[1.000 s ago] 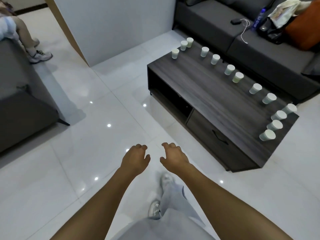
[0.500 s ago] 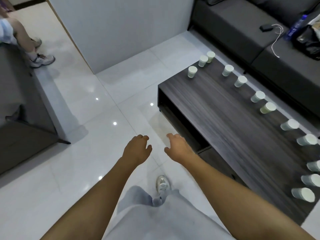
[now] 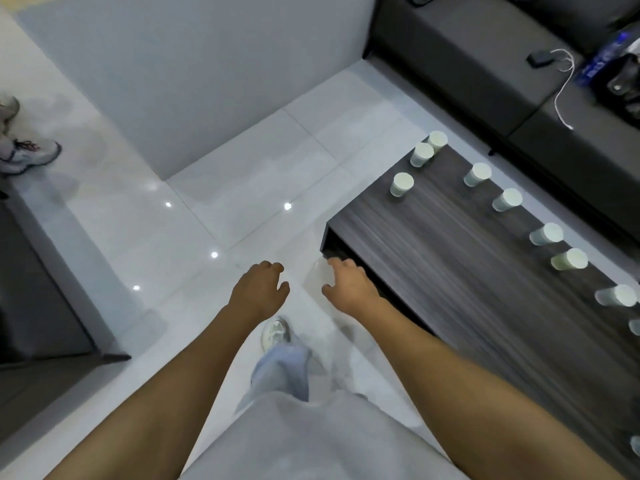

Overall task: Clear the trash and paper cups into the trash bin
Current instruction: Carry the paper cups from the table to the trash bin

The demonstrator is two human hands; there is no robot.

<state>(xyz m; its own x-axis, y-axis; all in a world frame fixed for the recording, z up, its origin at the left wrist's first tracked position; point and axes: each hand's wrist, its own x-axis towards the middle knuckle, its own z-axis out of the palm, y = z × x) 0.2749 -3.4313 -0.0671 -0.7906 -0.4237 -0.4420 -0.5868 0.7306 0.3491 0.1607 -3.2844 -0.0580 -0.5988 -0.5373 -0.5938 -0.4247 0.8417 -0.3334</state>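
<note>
Both arms reach forward over a glossy white tiled floor (image 3: 221,188); the left hand (image 3: 258,291) and right hand (image 3: 349,287) hang with fingers loosely curled and hold nothing. The right hand hovers at the near corner of a dark wood coffee table (image 3: 450,271), where white paper cups (image 3: 401,184) stand upright along the far edge and left end. Behind the table sits a dark grey sofa (image 3: 485,64) bearing a white cable (image 3: 562,88).

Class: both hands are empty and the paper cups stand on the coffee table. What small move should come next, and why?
Probably reach the right hand, open and empty at the coffee table corner, toward the nearest paper cup. The left hand holds nothing, and no trash bin is in view yet.
</note>
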